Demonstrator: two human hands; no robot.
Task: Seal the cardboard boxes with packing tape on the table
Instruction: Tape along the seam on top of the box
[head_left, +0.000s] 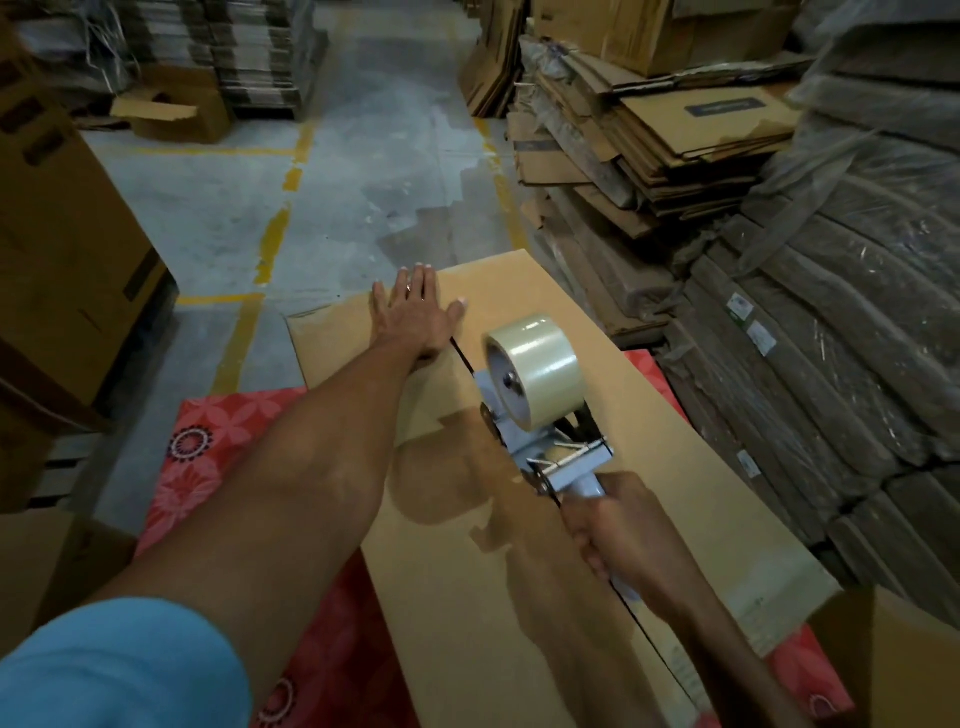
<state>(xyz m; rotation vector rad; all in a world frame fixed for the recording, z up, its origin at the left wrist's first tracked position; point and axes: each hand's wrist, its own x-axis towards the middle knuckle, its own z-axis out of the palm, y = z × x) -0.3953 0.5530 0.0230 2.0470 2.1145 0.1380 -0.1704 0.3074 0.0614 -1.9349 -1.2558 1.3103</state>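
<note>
A long brown cardboard box (675, 447) lies on a table with a red flowered cloth (208, 441). A dark seam runs along the box's top where its two flaps meet. My left hand (415, 312) rests flat, fingers spread, on the far end of the box, left of the seam. My right hand (618, 525) grips the handle of a grey tape dispenser (550, 447) that sits on the seam at mid-box. A roll of clear packing tape (535, 369) is mounted on the dispenser.
Stacks of flattened cardboard (649, 135) and wrapped bundles (831, 338) fill the right side. Large cartons (57, 249) stand at the left. A concrete floor with yellow lines (275, 234) lies ahead. Another box corner (893, 654) shows at the lower right.
</note>
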